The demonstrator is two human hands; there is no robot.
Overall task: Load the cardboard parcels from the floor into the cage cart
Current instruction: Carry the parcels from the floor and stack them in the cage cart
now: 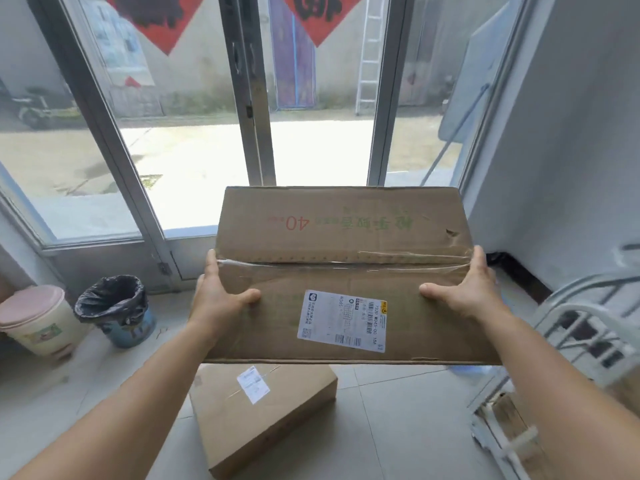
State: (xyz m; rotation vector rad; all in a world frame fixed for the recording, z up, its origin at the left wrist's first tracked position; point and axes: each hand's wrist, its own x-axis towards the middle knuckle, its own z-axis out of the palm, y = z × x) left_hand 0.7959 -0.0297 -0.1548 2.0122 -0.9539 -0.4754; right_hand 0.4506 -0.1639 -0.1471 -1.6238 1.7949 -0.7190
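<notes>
Parcel (341,271): lifted off floor, held level between left hand (221,296) and right hand (465,292), thumbs on top, fingers wrapped round its side edges. Not yet loaded. Second parcel (263,417): on floor below, untouched. Cart (581,341): lower right, near; contents unclear.

Two bare forearms come into view from about seven and five o'clock; no sleeve, watch, band or glove shows on either; the left hand (221,299) has no ring on its visible thumb and knuckles; the right hand (467,292) is likewise unadorned, with a short, plain thumbnail; both wrists are uncovered right to the frame's edge.
</notes>
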